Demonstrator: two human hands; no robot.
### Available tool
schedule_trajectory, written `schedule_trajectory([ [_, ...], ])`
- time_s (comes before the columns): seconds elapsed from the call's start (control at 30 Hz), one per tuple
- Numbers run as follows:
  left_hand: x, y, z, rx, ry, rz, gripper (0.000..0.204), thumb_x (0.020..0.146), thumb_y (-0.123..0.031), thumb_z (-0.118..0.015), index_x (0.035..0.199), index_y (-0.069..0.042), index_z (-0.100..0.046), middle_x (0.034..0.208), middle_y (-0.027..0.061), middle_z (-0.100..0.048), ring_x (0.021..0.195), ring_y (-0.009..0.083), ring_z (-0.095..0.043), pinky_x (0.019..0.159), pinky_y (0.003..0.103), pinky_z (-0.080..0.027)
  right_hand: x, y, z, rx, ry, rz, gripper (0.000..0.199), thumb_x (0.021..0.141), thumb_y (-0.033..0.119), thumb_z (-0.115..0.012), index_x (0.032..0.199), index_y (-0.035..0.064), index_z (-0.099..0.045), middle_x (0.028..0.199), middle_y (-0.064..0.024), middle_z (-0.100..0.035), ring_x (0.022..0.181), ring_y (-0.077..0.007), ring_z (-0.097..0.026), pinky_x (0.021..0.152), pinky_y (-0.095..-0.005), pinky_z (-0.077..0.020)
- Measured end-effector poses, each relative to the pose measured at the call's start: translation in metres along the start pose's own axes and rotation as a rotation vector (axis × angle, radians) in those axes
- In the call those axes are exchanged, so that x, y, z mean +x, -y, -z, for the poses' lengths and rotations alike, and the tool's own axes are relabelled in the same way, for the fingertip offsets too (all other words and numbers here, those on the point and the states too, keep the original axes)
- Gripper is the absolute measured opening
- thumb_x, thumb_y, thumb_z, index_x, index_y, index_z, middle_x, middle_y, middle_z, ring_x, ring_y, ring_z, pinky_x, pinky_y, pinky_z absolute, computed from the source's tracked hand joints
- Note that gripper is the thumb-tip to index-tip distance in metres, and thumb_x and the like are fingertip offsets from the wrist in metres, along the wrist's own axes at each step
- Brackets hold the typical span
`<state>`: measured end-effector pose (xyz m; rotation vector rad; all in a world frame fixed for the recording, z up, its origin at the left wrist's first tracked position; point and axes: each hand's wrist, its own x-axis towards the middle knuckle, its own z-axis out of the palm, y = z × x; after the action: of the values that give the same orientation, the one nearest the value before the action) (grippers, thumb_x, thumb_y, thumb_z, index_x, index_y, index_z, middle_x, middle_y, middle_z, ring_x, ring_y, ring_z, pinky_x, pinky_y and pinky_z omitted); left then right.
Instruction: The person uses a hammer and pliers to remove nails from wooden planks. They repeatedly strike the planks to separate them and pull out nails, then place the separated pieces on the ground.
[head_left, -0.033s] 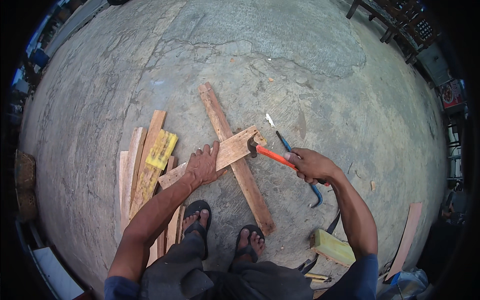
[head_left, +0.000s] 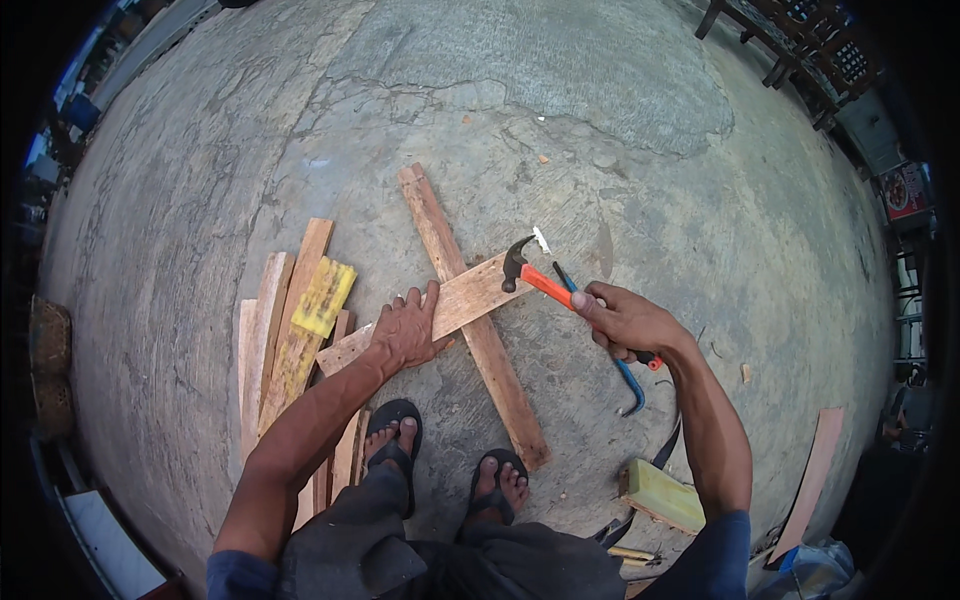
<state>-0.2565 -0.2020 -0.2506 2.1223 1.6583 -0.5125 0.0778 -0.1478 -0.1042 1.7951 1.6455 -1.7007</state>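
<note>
My left hand (head_left: 403, 332) grips a short wooden plank (head_left: 470, 298) across its width, with its fingers over the far edge and the thumb at the near edge. This plank lies crosswise over a longer wooden strip (head_left: 492, 365) on the ground. In my right hand (head_left: 632, 322) is a claw hammer (head_left: 545, 285), held by its orange handle. Its dark head is just above the right end of the plank, with the claw pointing away from me. A blue pry bar (head_left: 629, 383) lies on the ground below the right hand, partly hidden by it.
Several wooden planks (head_left: 270, 320) lie to the left, one with a yellow block (head_left: 324, 297) on it. A yellow-green block (head_left: 663, 496) sits near my right knee. A thin board (head_left: 813, 480) lies farther right. Carved wooden furniture (head_left: 790, 45) stands far right on the concrete floor (head_left: 200, 180).
The hammer head has risen off the plank's right end and tilted, its claw swinging away from me. My right hand has shifted slightly. The left hand and planks stay put.
</note>
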Motion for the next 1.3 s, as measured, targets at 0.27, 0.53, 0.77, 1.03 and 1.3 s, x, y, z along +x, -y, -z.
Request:
schedule_trajectory([
  [0.27, 0.009, -0.007, 0.018, 0.040, 0.020, -0.031, 0.108, 0.088, -0.061, -0.072, 0.158, 0.002, -0.021, 0.126, 0.0285, -0.053, 0.113, 0.0477, -0.062, 0.095, 0.053, -0.054, 0.060, 0.001, 0.023, -0.497, -0.267, 0.184, 0.043, 0.109, 0.041, -0.048, 0.129, 0.0045, -0.055, 0.072, -0.0068, -0.059, 0.048, -0.0159, -0.055, 0.044, -0.0356, -0.0434],
  [0.53, 0.008, 0.005, 0.009, 0.003, -0.004, -0.070, 0.108, 0.088, -0.061, -0.071, 0.158, 0.003, -0.020, 0.128, 0.0292, -0.052, 0.116, 0.0482, -0.061, 0.097, 0.055, -0.054, 0.030, 0.027, 0.019, -0.418, -0.167, -0.001, 0.039, 0.108, 0.037, -0.046, 0.122, 0.0027, -0.058, 0.071, -0.0104, -0.062, 0.049, -0.0202, -0.058, 0.046, -0.0396, -0.0464],
  [0.77, 0.008, 0.003, 0.006, -0.010, 0.025, -0.083, 0.107, 0.087, -0.060, -0.073, 0.156, 0.002, -0.020, 0.127, 0.0291, -0.053, 0.115, 0.0499, -0.061, 0.097, 0.056, -0.054, 0.014, -0.012, -0.017, -0.300, -0.428, 0.183, 0.037, 0.109, 0.037, -0.046, 0.115, 0.0017, -0.055, 0.078, -0.0286, -0.068, 0.068, -0.0490, -0.068, 0.062, -0.0539, -0.0509],
  [1.03, -0.009, -0.002, 0.014, 0.017, 0.117, -0.065, 0.110, 0.086, -0.058, -0.076, 0.157, 0.001, -0.018, 0.126, 0.0304, -0.053, 0.113, 0.0509, -0.063, 0.094, 0.056, -0.055, -0.022, -0.036, -0.128, 0.097, -0.892, 0.500, 0.024, 0.108, 0.026, -0.054, 0.117, 0.0040, -0.054, 0.067, -0.0242, -0.062, 0.064, -0.0447, -0.067, 0.054, -0.0464, -0.0467],
  [1.3, -0.005, 0.000, 0.013, 0.031, 0.099, -0.018, 0.109, 0.087, -0.057, -0.076, 0.157, 0.001, -0.017, 0.127, 0.0296, -0.052, 0.112, 0.0501, -0.063, 0.095, 0.056, -0.054, -0.026, -0.030, -0.141, 0.350, -0.715, 0.352, 0.026, 0.111, 0.028, -0.048, 0.116, 0.0035, -0.050, 0.060, -0.0184, -0.054, 0.055, -0.0314, -0.065, 0.054, -0.0409, -0.0482],
])
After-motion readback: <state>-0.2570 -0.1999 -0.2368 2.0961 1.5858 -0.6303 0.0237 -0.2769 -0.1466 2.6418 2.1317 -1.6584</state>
